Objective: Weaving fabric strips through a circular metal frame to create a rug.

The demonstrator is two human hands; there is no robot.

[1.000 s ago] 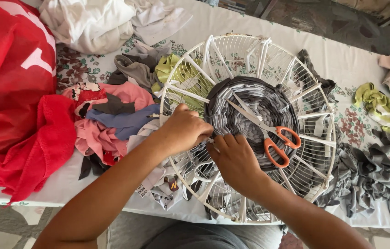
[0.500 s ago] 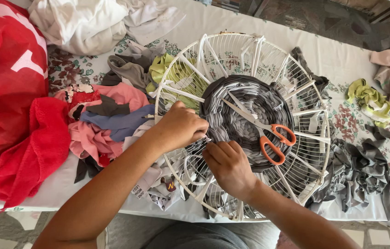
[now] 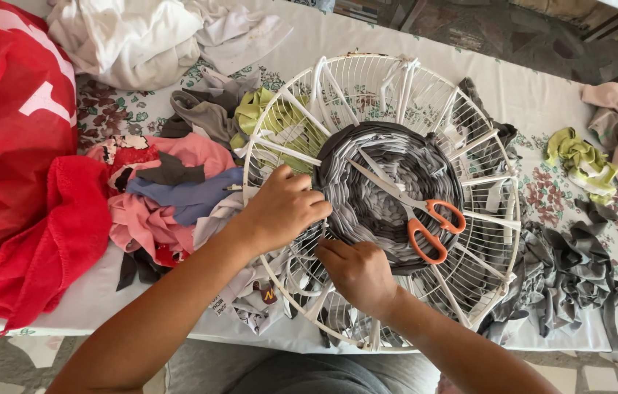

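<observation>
A round white wire fan guard [image 3: 484, 109] lies flat on the table. A disc of woven grey and white fabric strips [image 3: 374, 197] fills its middle. Orange-handled scissors [image 3: 425, 219] rest on top of the weave. My left hand [image 3: 283, 208] is closed at the weave's left edge, fingers pressed against the strips. My right hand [image 3: 356, 273] sits just below it at the lower left edge, fingers curled and pinching a strip between the wires. What exactly each hand holds is hidden by the fingers.
A pile of pink, blue and dark cloth scraps [image 3: 163, 197] lies left of the guard, beside red fabric [image 3: 17, 160]. White cloth [image 3: 133, 29] is at the back. Grey strips [image 3: 572, 270] and green and pink scraps [image 3: 579, 157] lie to the right on the floral tablecloth [image 3: 542, 95].
Both hands stay at the weave's lower left edge, shifting slightly as they work a strip. The scissors have not moved on the weave.
</observation>
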